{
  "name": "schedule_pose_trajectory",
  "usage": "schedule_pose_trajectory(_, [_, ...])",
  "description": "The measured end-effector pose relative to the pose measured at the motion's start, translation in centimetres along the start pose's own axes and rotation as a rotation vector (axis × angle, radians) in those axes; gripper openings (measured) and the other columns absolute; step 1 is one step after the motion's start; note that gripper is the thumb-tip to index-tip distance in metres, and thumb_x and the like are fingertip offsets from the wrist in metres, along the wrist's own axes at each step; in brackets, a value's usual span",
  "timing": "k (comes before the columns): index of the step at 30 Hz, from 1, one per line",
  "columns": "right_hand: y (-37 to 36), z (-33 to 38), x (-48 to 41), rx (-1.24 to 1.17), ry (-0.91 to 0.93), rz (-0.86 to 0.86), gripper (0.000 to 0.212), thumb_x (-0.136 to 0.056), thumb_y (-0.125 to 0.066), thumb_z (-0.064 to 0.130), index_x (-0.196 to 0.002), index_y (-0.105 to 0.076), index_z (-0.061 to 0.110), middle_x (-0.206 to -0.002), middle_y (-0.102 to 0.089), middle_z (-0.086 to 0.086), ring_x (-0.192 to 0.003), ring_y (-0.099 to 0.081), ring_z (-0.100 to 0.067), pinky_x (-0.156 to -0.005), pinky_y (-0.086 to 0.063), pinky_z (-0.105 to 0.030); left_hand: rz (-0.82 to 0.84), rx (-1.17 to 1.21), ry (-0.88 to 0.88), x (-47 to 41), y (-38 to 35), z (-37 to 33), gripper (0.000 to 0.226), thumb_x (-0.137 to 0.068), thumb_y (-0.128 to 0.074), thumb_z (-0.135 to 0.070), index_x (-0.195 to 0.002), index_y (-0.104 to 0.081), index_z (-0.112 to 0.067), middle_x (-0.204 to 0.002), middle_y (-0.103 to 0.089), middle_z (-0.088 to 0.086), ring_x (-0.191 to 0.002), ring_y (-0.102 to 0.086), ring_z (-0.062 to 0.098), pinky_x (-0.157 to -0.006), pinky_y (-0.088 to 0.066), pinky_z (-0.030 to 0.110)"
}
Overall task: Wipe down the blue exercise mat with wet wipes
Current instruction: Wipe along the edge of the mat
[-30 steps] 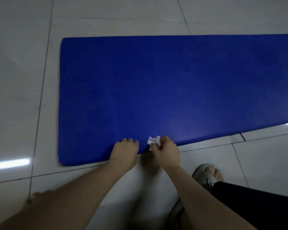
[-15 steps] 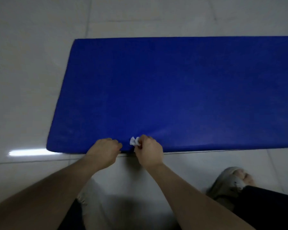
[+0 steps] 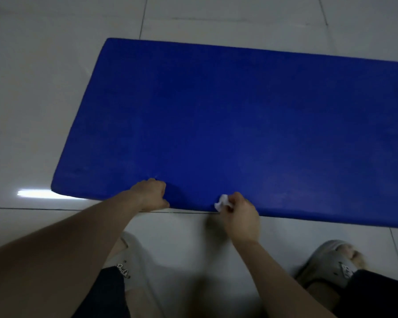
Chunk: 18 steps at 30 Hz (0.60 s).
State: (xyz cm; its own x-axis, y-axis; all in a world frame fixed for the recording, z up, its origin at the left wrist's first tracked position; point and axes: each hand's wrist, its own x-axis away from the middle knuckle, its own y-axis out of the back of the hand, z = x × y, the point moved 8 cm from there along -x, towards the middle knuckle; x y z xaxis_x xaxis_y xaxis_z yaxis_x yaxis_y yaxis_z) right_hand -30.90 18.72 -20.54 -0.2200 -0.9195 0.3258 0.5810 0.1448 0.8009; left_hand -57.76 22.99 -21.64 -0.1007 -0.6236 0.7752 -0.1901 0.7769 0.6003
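Observation:
The blue exercise mat (image 3: 228, 125) lies flat on the pale tiled floor and runs out of view to the right. My left hand (image 3: 151, 195) grips the mat's near edge with curled fingers, and the mat puckers a little there. Further right along that edge, my right hand (image 3: 240, 214) pinches a small crumpled white wet wipe (image 3: 222, 202) against the mat.
Glossy white floor tiles (image 3: 44, 88) surround the mat, with a bright light reflection (image 3: 39, 193) to the left. My two feet in grey slippers, the left (image 3: 126, 262) and the right (image 3: 333, 262), stand on the floor just in front of the mat's near edge.
My hands have drawn apart along the near edge, the right one with the wipe moving rightward. The view has turned, and both slippers now show.

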Motion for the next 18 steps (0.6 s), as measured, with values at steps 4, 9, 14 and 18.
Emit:
schedule_pose_trajectory(4, [0.6, -0.9, 0.1, 0.032, -0.129, -0.011, 0.041, -0.094, -0.057, 0.057, -0.086, -0.054, 0.017, -0.078, -0.061, 0.002, -0.072, -0.060, -0.019, -0.062, -0.043, -0.032, 0.063, -0.054, 0.000, -0.1, -0.7, -0.3, 0.022, -0.093, -0.060, -0.033, -0.084, -0.042, -0.025, -0.106, -0.044, 0.000, -0.092, -0.050, 0.017, -0.076, -0.043, 0.030])
schedule_pose_trajectory(9, [-5.6, 7.0, 0.8, 0.074, 0.063, 0.125, 0.035, -0.100, -0.051, 0.048, -0.098, -0.059, 0.014, -0.089, -0.066, -0.004, -0.081, -0.064, -0.023, -0.064, -0.042, -0.033, 0.056, -0.060, 0.005, -0.3, -0.9, -0.2, 0.018, -0.092, -0.056, -0.016, -0.087, -0.040, -0.022, -0.119, -0.042, 0.007, -0.098, -0.046, 0.021, -0.083, -0.044, 0.034])
schedule_pose_trajectory(14, [-9.3, 14.3, 2.4, 0.193, 0.331, 0.279, 0.010, -0.097, -0.052, 0.018, -0.103, -0.057, 0.011, -0.095, -0.066, -0.008, -0.085, -0.065, -0.027, -0.062, -0.039, -0.034, 0.033, -0.069, -0.018, -0.7, -1.0, -0.2, 0.023, -0.092, -0.060, -0.035, -0.106, -0.045, -0.024, -0.126, -0.042, 0.007, -0.108, -0.049, 0.026, -0.100, -0.047, 0.046])
schedule_pose_trajectory(18, [-4.8, 10.9, 1.1, 0.206, 0.257, 0.215, 0.029, -0.101, -0.050, 0.041, -0.088, -0.048, 0.016, -0.093, -0.064, -0.008, -0.084, -0.063, -0.028, -0.062, -0.037, -0.033, 0.032, -0.104, -0.026, -0.5, -0.8, -0.6, 0.018, -0.096, -0.055, -0.026, -0.106, -0.042, -0.021, -0.122, -0.042, 0.008, -0.106, -0.048, 0.025, -0.096, -0.048, 0.041])
